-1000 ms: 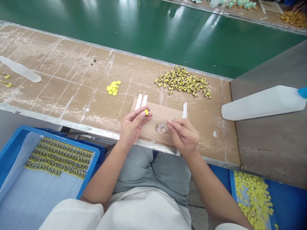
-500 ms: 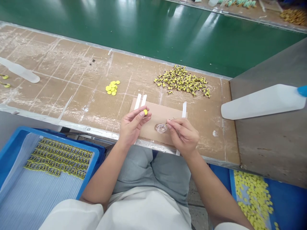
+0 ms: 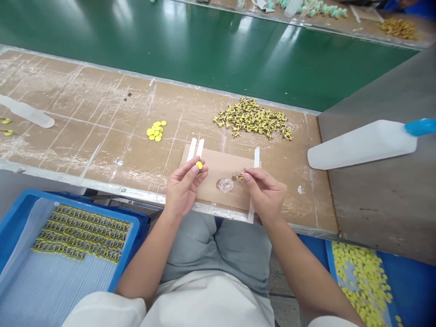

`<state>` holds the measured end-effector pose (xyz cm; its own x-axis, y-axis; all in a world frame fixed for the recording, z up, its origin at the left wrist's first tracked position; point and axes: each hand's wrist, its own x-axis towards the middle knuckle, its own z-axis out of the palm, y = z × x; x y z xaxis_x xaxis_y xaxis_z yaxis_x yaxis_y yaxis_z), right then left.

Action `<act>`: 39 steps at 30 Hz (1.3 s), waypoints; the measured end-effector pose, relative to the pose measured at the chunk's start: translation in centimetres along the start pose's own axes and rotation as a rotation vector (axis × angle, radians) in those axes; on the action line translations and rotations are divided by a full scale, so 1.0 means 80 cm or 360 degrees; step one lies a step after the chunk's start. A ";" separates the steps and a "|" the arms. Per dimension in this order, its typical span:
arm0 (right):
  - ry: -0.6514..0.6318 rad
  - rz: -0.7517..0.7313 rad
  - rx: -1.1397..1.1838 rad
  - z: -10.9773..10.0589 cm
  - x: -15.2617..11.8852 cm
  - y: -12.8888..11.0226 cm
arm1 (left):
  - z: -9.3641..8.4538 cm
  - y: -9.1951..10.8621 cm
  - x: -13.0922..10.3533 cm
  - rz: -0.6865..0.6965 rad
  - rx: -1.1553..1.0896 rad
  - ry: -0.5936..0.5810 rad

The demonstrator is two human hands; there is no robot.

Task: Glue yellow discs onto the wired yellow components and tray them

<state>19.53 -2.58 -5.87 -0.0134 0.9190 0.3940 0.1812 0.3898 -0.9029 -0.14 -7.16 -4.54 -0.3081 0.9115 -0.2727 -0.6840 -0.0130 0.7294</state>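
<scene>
Between its thumb and fingers, my left hand pinches a round yellow disc. My right hand holds a small yellow and brown piece at its fingertips, just right of a small clear dish. The dish lies on a cardboard sheet with white tape strips at its edges. Beyond the sheet is a heap of small yellow and dark pieces. A little pile of yellow discs lies farther left.
A white bottle with a blue cap leans at the right, by a grey panel. Blue trays hold rows of yellow-dark pieces at lower left and yellow discs at lower right. A green surface runs behind the table.
My right hand has moved slightly right, away from the clear dish, and the small piece at its fingertips now shows. The whole view has shifted a little. My left hand still holds the disc.
</scene>
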 end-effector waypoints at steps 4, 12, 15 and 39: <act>0.0115 0.0374 0.0354 0.000 0.003 0.010 | 0.007 -0.001 -0.020 -0.0085 -0.0037 0.0040; 0.0131 0.0787 0.0861 0.000 0.006 -0.038 | 0.039 0.000 -0.054 -0.0281 -0.0067 -0.0090; 0.0092 0.0804 0.0945 -0.003 0.001 -0.063 | 0.046 -0.004 -0.061 -0.0298 -0.0059 -0.0124; 0.0051 -0.0035 0.0165 -0.002 -0.025 -0.112 | 0.047 -0.018 -0.081 -0.0123 0.0017 -0.0327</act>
<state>18.06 -7.90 1.47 0.0153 0.9084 0.4179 0.0785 0.4156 -0.9062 5.32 -11.48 -1.44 -0.1128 0.9743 -0.1951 -0.6928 0.0636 0.7183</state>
